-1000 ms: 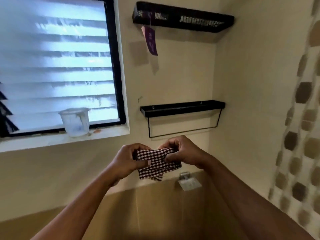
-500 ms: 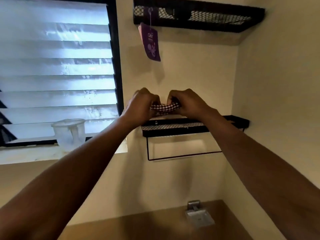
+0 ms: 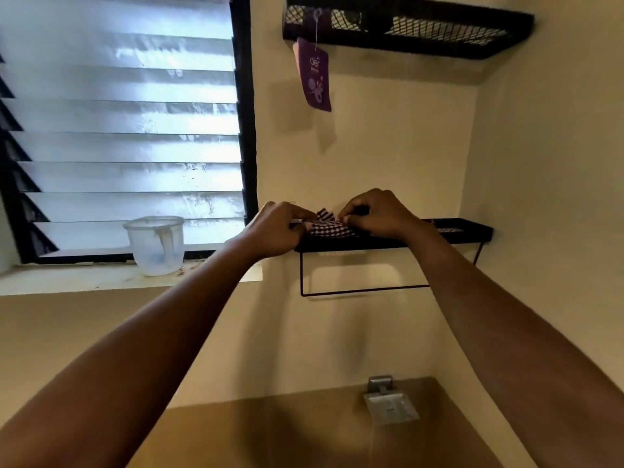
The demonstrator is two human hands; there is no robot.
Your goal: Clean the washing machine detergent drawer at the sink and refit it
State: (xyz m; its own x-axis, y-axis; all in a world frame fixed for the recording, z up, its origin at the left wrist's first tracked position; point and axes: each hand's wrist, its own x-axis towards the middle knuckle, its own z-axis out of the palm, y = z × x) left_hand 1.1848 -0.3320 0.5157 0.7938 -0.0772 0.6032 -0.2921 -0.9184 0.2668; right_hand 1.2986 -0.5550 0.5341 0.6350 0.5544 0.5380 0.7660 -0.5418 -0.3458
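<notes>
A folded black-and-white checked cloth [image 3: 327,227] lies on the lower black wall shelf [image 3: 469,231], at its left end. My left hand [image 3: 277,229] grips the cloth's left edge. My right hand [image 3: 378,214] pinches its right edge from above. Both arms reach up and forward to the shelf. No detergent drawer, washing machine or sink shows in this view.
A second black mesh shelf [image 3: 439,32] hangs higher up, with a purple tag [image 3: 315,79] dangling from its left end. A clear plastic jug [image 3: 155,244] stands on the window sill below the louvre window [image 3: 125,130]. A metal soap holder [image 3: 390,403] sticks out of the wall lower down.
My hands have carried the folded cloth up from chest height and set it down on the lower shelf. The view has tilted upward and moved closer to the wall.
</notes>
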